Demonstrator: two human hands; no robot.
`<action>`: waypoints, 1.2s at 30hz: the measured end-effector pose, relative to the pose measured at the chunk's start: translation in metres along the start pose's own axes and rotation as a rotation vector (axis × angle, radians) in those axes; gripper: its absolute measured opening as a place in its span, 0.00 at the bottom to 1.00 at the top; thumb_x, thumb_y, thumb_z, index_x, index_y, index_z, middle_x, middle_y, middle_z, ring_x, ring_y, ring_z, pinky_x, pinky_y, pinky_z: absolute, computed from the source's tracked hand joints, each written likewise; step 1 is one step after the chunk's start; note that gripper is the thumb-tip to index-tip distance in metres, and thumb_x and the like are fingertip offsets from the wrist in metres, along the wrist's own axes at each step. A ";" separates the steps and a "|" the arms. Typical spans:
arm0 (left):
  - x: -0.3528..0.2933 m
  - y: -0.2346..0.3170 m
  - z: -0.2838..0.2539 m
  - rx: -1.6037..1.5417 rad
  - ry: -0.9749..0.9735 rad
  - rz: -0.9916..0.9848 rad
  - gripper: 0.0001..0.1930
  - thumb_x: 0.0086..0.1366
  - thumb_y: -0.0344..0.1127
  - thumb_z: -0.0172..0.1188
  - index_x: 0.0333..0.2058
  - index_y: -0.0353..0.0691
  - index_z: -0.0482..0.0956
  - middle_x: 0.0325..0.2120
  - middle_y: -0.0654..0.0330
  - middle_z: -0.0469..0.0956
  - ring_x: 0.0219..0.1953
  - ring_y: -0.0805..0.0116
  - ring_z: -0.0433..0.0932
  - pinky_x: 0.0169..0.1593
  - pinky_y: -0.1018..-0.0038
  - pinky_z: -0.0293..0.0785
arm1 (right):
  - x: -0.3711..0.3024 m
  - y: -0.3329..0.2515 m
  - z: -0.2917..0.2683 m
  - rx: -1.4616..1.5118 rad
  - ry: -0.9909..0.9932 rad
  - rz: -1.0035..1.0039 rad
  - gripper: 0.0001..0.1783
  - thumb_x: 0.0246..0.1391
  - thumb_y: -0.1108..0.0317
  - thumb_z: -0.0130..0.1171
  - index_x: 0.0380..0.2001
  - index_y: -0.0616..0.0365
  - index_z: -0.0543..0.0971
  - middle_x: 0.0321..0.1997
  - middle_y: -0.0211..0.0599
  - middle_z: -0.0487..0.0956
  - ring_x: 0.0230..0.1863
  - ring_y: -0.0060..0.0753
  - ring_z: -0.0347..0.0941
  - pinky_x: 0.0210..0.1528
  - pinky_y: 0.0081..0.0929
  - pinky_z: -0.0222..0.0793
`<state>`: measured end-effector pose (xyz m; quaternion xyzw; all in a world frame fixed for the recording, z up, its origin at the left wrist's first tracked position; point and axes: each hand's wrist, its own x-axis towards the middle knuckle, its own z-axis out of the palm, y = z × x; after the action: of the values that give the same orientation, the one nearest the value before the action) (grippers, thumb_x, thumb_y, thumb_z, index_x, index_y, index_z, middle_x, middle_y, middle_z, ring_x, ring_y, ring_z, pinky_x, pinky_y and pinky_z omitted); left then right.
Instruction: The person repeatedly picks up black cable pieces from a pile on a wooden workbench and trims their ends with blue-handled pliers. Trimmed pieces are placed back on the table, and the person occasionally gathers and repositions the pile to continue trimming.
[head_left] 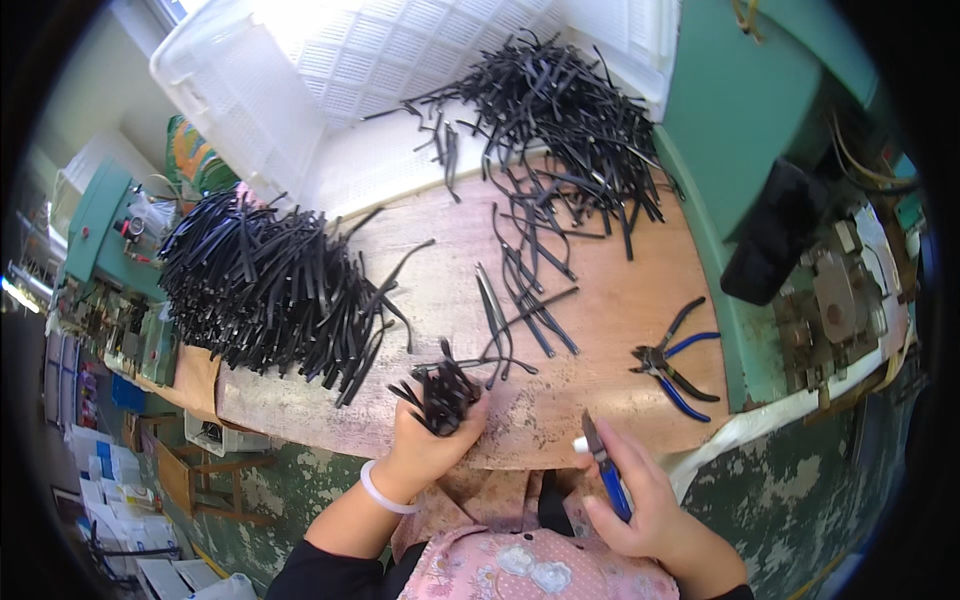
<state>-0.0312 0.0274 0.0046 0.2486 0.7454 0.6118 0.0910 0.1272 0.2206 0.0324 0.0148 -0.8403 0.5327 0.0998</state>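
Black strips (445, 395) fill the clenched left hand (428, 446); the right hand (642, 498) clasps a blue-handled tool (611, 484). Apparent step: bunch handling; next move calls for steady strips.

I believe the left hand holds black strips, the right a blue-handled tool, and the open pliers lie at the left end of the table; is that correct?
Not quite: the head view shows the open pliers at the right end of the table. The left hand does hold black strips, and the right hand the blue-handled tool.
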 end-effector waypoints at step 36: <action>0.232 0.077 -0.387 1.684 0.470 -0.339 0.38 0.54 0.66 0.61 0.50 0.37 0.74 0.47 0.48 0.78 0.50 0.53 0.77 0.52 0.61 0.73 | 0.004 0.059 -0.017 0.152 0.432 0.174 0.29 0.57 0.79 0.57 0.61 0.59 0.62 0.48 0.35 0.73 0.49 0.26 0.70 0.52 0.23 0.66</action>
<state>-0.3816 -0.1865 0.2081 -0.0127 0.9741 -0.1255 -0.1878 0.1186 0.2617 -0.0121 -0.1645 -0.7550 0.5919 0.2294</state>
